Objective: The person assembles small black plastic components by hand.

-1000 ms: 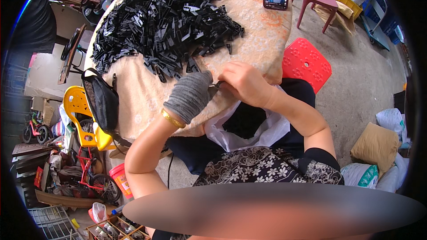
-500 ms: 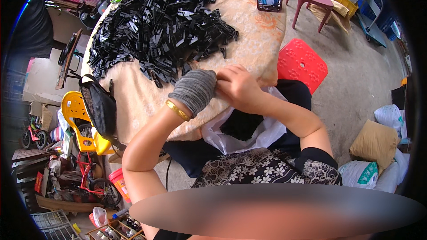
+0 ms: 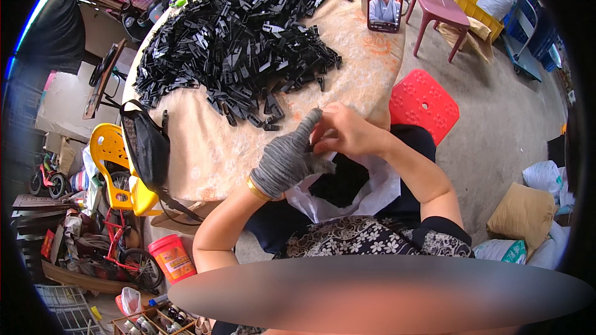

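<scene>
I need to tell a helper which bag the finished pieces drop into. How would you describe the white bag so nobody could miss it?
Start at the round table heaped with small black plastic pieces. At its near edge, the left hand in a grey glove meets the bare right hand. Just below them, on the lap, sits the white plastic bag, the only white bag with an open mouth showing dark contents.

Bright, even daylight, soft shadows, strong fisheye bending and black vignette at the rim.
</scene>
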`<action>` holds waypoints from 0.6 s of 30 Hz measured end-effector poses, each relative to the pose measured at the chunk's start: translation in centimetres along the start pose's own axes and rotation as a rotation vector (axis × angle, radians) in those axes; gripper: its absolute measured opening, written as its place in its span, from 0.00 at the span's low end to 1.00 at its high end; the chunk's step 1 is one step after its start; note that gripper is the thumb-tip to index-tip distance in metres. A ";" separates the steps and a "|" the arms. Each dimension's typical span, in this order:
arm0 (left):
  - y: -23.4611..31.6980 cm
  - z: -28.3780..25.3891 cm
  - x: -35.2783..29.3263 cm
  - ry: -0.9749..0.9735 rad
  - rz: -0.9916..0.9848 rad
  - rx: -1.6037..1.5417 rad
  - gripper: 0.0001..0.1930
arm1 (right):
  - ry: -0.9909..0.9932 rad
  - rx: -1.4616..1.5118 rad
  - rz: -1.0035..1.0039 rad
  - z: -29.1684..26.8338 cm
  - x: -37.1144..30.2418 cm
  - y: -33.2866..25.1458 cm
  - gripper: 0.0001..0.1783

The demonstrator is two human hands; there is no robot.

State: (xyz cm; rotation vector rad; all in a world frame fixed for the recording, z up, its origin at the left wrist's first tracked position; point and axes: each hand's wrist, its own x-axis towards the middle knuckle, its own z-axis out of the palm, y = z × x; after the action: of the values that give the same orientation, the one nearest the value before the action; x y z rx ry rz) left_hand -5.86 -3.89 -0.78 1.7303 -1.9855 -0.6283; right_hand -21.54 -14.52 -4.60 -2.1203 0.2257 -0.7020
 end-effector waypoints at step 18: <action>-5.0 -2.4 3.5 0.216 -0.151 0.643 0.16 | 0.252 -0.808 -0.065 -2.8 2.6 3.9 0.09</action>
State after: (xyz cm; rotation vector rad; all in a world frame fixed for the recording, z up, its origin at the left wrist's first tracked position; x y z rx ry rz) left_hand -0.93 -8.11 -1.69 2.2083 -2.0391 0.1899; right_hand -20.65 -19.89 -5.37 -2.7982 0.6711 -1.0379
